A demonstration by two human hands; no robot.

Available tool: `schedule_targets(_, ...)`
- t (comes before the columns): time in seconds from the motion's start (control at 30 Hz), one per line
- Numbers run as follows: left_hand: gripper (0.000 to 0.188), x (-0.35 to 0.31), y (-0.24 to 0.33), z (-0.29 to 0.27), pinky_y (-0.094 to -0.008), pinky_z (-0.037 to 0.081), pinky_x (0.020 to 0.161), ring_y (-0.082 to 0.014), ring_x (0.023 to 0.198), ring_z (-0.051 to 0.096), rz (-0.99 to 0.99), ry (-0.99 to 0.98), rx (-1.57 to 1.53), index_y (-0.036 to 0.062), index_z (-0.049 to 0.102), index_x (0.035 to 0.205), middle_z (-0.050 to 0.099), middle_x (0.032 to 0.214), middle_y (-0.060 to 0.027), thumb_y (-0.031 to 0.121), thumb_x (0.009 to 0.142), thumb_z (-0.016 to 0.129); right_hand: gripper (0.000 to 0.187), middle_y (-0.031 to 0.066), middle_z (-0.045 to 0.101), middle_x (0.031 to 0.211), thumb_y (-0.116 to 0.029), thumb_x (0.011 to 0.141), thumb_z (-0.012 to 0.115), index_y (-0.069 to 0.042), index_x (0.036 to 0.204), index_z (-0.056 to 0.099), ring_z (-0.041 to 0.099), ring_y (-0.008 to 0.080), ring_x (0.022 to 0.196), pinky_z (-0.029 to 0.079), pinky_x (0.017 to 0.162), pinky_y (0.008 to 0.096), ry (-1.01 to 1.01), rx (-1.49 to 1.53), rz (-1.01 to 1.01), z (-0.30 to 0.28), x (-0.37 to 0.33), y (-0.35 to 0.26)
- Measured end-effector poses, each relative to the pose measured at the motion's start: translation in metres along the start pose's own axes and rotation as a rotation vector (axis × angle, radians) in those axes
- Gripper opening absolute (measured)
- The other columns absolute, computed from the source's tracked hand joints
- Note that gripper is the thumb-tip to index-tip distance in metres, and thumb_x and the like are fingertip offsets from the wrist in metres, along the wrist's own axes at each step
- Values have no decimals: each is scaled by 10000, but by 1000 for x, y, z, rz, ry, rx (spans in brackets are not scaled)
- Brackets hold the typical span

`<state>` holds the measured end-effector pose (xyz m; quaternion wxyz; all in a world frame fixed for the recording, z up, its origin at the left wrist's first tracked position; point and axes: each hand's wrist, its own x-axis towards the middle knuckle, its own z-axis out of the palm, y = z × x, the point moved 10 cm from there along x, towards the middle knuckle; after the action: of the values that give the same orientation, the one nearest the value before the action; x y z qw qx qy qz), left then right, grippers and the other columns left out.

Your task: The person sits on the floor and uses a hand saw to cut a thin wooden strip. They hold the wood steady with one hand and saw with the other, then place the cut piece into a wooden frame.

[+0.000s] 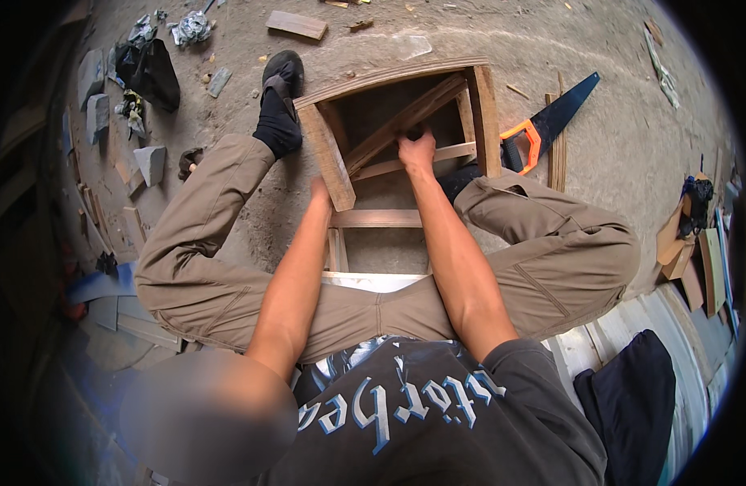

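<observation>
A small wooden frame [393, 83], like a stool or chair frame, stands between my legs, with short uprights and crosspieces. Slanting across its opening is a loose-looking wooden strip [425, 112]. My right hand [417, 151] reaches inside the frame, its fingers closed on this strip near its middle; the fingertips are partly hidden. Beside the frame's near left upright [328, 158] is my left hand [319, 190], mostly hidden behind that wood, so its fingers do not show. Closer to me a pale crosspiece [377, 219] runs between the forearms.
An orange-handled handsaw [563, 113] lies to the right across thin wooden strips [557, 166]. A wood block [297, 24] lies beyond the frame. Stone chunks [150, 164] and a black bag [150, 73] are at left. Dark cloth [632, 405] and wood offcuts [691, 275] lie right.
</observation>
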<state>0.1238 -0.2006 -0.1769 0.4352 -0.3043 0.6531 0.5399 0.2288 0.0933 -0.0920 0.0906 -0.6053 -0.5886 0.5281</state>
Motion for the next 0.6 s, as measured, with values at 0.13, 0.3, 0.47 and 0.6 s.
schedule_targets(0.13,350,-2,-9,11,-368,541,686,-236,811,671,-59,-28,-38,-24,610,1133,669,977,-122,219,1000,394,514,167,709,1038,-302,755,759,-72,1196,630,664,343,1020,504,885,410,-35,-1,-24,4,9,11)
schedule_targets(0.3,352,-15,2,13,-353,547,706,-220,819,673,3,-48,-20,5,598,1154,671,981,-107,240,1018,374,515,166,709,1042,-327,764,752,-100,1212,638,660,352,1024,503,875,419,-63,7,0,9,9,17)
schedule_targets(0.47,351,-24,14,14,-345,548,708,-214,831,675,43,-35,-9,1,598,1167,673,998,-104,244,1019,392,484,152,720,999,-314,772,750,-97,1192,650,678,331,984,509,850,401,-49,16,-10,6,6,9)
schedule_targets(0.6,263,-31,16,17,-305,527,707,-157,851,634,14,-75,-95,64,567,1203,632,988,-48,178,968,540,478,135,725,995,-320,767,763,-116,1186,655,682,326,978,511,854,406,-59,32,3,9,7,15)
